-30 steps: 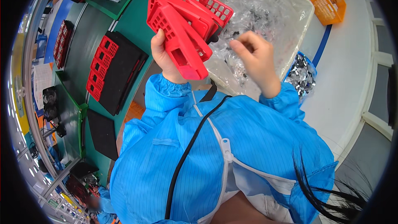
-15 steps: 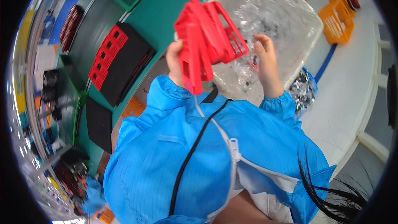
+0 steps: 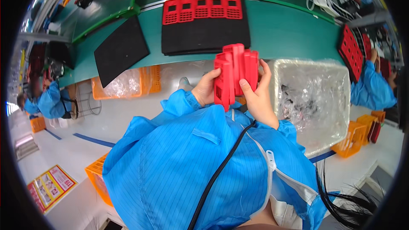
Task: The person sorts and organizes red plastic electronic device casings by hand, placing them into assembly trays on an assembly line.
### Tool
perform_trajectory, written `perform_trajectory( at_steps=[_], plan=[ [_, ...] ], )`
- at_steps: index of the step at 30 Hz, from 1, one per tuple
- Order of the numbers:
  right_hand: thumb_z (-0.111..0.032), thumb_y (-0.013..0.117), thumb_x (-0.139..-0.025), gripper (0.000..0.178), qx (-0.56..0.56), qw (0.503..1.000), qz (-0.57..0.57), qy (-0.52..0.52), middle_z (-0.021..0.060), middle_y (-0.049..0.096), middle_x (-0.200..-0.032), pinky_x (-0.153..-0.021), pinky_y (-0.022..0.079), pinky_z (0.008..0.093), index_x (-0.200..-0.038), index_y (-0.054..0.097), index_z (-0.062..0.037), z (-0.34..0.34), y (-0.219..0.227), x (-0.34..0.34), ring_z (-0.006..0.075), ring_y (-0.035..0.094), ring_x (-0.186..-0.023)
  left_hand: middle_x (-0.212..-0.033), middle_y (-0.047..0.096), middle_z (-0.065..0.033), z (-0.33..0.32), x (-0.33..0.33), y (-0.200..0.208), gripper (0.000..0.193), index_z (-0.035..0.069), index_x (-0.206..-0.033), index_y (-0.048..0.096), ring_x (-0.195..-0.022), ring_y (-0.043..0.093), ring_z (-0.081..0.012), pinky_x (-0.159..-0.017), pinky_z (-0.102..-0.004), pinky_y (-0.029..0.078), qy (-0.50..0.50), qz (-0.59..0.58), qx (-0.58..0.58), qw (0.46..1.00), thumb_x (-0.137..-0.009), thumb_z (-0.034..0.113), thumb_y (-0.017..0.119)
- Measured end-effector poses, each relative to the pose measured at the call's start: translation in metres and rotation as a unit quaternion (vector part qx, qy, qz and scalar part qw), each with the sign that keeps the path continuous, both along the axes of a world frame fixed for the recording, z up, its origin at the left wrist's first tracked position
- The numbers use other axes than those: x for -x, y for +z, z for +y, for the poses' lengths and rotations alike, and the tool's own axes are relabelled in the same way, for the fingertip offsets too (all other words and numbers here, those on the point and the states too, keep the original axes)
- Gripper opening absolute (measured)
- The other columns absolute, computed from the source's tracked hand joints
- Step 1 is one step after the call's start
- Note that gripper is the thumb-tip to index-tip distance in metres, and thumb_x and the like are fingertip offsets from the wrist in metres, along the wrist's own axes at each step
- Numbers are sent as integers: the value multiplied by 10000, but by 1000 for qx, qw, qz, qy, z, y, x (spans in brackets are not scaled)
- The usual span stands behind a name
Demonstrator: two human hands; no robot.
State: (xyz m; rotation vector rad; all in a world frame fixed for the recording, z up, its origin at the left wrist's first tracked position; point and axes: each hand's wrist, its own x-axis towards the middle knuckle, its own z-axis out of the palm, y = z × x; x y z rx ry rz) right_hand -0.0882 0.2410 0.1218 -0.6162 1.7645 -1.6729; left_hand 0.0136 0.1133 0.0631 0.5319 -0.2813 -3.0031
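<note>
In front of my chest I hold a loose stack of several red plastic shells, standing roughly on edge and fanned unevenly. My left hand grips the stack's left side, thumb on the outer shell. My right hand closes on its right side, thumb across the near face and fingers behind. Just beyond the stack, a row of red shells with a square window and a keypad-like grid lies on a black foam pad on the green table.
To my right stands a white bin lined with clear plastic. A second black sheet overhangs the green table at left. Orange crates sit beneath it and by the bin. Co-workers in blue sit at both sides.
My right hand, earlier apart from the shells and near the bin, now grips the stack with my left. The view has swung from the bin toward the table.
</note>
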Motion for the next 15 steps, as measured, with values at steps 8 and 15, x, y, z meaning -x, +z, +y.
perform_trajectory(
  at_steps=[8,15],
  plan=[
    [-132,684,-760,733,-151,936,315,46,241,418,-1215,-932,369,447,-1348,275,24,-194,-70,-46,390,438,-1098,-1177,584,-166,-151,-127,-38,507,39,-1280,456,-1026,597,-300,-881,-430,493,178,-176,86,964,-865,310,561],
    [-225,699,-760,732,-320,871,372,8,225,465,-1092,-874,376,458,-1335,308,3,-275,-106,-86,411,424,-1057,-1134,605,-170,-231,-181,-55,521,13,-1251,459,-988,616,-285,-842,-408,515,154,-183,9,971,-850,324,582]
  ],
)
